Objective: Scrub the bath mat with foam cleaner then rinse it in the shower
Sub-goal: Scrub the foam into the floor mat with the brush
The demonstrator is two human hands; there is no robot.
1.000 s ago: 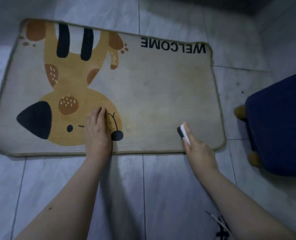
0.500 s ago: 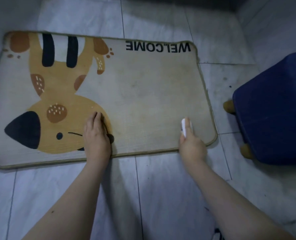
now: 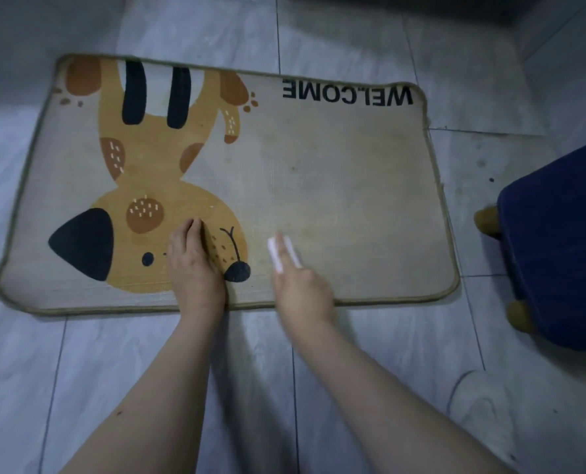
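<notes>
We have the bath mat [image 3: 336,186] lying flat on the tiled floor [image 3: 370,371], its near edge just in front of us and the WELCOME lettering along the far edge. Our left hand [image 3: 194,268] rests on the printed animal near that edge, fingers held together and fairly straight, pressing the fabric down. Our right hand [image 3: 300,289] is blurred; its fingers [image 3: 289,254] lie along a small white scrubber [image 3: 277,253] and seem to hold it against the pile, just right of the animal's nose. A dark blue stool [image 3: 558,248] stands on the floor beside the mat's right end

We judge the mat soft, floppy and light while dry, likely to creep on smooth tile, so one palm should pin it. Soaked, it will probably be heavy and limp; we would take it by the bound edge at two corners
</notes>
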